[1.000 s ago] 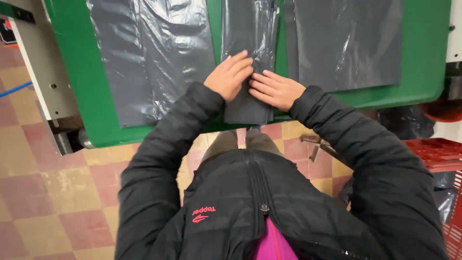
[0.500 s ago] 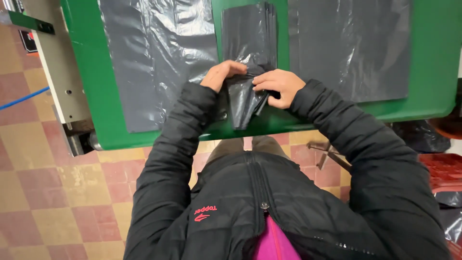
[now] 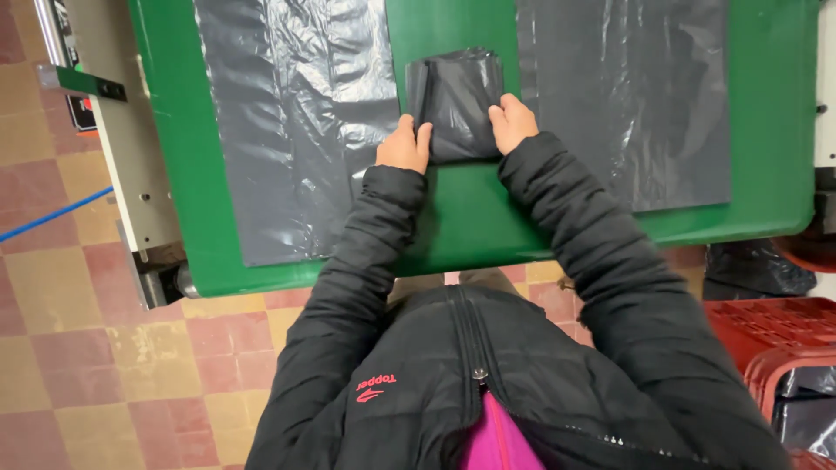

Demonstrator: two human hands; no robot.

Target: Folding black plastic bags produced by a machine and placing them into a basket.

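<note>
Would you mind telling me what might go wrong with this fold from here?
The folded bag is slick, crinkled plastic pinned only at its near corners by the left hand and right hand, so it may spring open. It may also slide on the smooth green table toward the flat sheet close beside it.

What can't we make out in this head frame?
- Folded bag: near edge hidden under left hand and right hand; layer count unreadable.
- Left sheet and right sheet: tops cut by frame edge.
- Red crate: contents hidden by sleeve and frame edge.
</note>
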